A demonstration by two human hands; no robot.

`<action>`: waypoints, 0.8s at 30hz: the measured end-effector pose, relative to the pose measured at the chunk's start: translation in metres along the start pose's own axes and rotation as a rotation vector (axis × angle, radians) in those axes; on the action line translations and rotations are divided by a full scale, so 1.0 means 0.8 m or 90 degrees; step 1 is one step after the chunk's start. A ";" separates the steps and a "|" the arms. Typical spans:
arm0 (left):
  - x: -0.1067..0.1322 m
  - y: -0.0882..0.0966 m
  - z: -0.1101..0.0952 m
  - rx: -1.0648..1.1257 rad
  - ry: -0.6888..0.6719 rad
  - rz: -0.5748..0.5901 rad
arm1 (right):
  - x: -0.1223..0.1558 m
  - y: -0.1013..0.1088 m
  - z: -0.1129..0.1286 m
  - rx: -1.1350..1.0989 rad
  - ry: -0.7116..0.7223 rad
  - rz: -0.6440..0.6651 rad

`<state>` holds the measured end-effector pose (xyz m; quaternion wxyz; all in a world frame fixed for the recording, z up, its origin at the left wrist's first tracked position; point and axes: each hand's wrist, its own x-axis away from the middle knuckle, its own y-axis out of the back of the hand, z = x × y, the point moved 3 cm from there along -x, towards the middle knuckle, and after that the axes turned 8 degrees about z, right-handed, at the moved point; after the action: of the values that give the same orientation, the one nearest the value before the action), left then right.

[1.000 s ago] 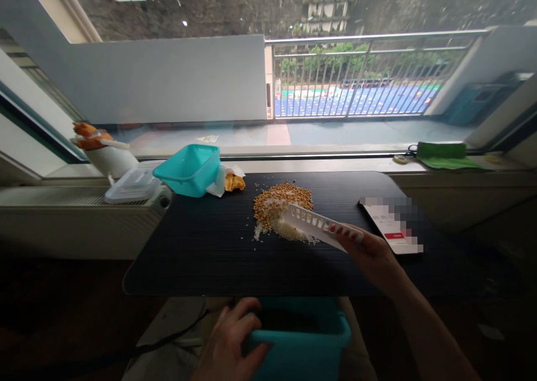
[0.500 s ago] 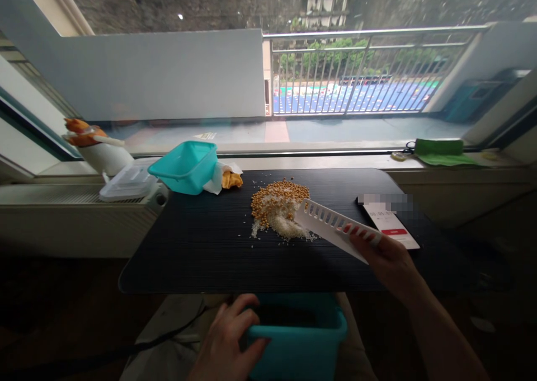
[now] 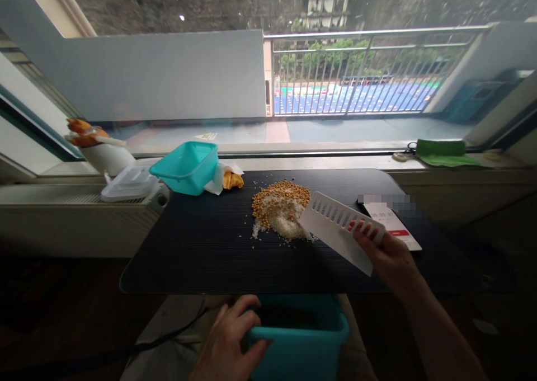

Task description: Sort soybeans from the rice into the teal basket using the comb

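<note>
My right hand (image 3: 388, 252) is closed around one end of a white slotted plastic piece (image 3: 335, 235), fingers through its slots. The far end of that piece meets the right edge of a heap of yellow soybeans (image 3: 279, 193) and white rice grains (image 3: 286, 222) on the black table (image 3: 184, 258). Below the table's front edge, my left hand (image 3: 235, 336) grips the left rim of a teal bin (image 3: 300, 336), thumb outside and fingers over the edge. The bin stands at my lap, its inside dark; I cannot make out what it holds.
A second teal bin (image 3: 187, 165) stands at the back left, with orange-brown crumpled stuff (image 3: 232, 179) beside it. A phone (image 3: 390, 224) lies on the right. Along the sill are a clear lid (image 3: 130, 180), a white pot (image 3: 107, 156) and a green cloth (image 3: 444, 153).
The white slotted piece has tilted in my right hand, so more of its broad face shows, and it has shifted slightly right. My left hand keeps its hold on the bin's rim.
</note>
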<state>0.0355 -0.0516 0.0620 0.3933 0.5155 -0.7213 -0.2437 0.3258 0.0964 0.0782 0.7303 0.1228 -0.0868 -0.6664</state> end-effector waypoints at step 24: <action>-0.001 -0.004 0.013 -0.032 -0.023 -0.024 | -0.020 -0.034 -0.002 -0.272 -0.104 -0.057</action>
<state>0.0286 -0.0527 0.0533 0.3884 0.5148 -0.7119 -0.2780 0.2992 0.1100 0.0691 0.7000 -0.0853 0.0033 -0.7090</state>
